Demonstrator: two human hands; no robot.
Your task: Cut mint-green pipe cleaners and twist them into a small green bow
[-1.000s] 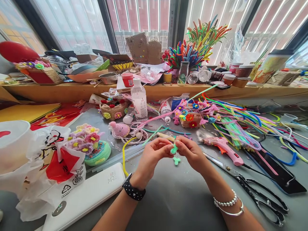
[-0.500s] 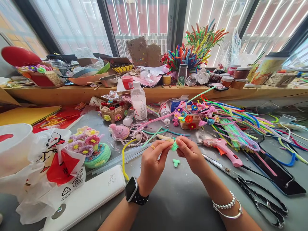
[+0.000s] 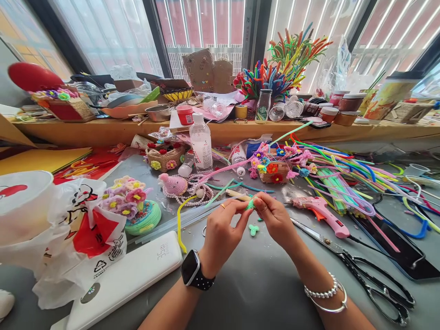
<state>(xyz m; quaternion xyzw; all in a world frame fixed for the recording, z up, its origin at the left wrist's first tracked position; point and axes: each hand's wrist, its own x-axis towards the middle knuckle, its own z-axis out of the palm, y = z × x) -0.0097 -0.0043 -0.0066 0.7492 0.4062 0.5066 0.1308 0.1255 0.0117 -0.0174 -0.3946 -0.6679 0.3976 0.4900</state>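
Note:
Between the fingertips of both hands is a small light-green fuzzy piece [image 3: 250,204], which looks like bent pipe cleaner. My left hand [image 3: 223,231] pinches it from the left, thumb and fingers closed. From the right, my right hand [image 3: 273,220] pinches it too, and the fingers cover part of its shape. Just below the fingertips, a three-lobed green piece [image 3: 253,230] lies on the grey table [image 3: 247,279]. A wooden-looking stick [image 3: 237,195] lies right behind the hands.
To the right lie a pink glue gun [image 3: 319,211], large black-handled scissors [image 3: 371,275] and a phone [image 3: 415,263]. Many loose pipe cleaners [image 3: 343,174] spread behind them. On the left are a white power bank [image 3: 134,279], a plastic bag [image 3: 82,243] and a crocheted flower pot [image 3: 144,217].
The green piece has turned in my fingertips and is more covered by them. Both hands remain together in nearly the same place; the whole view has shifted slightly.

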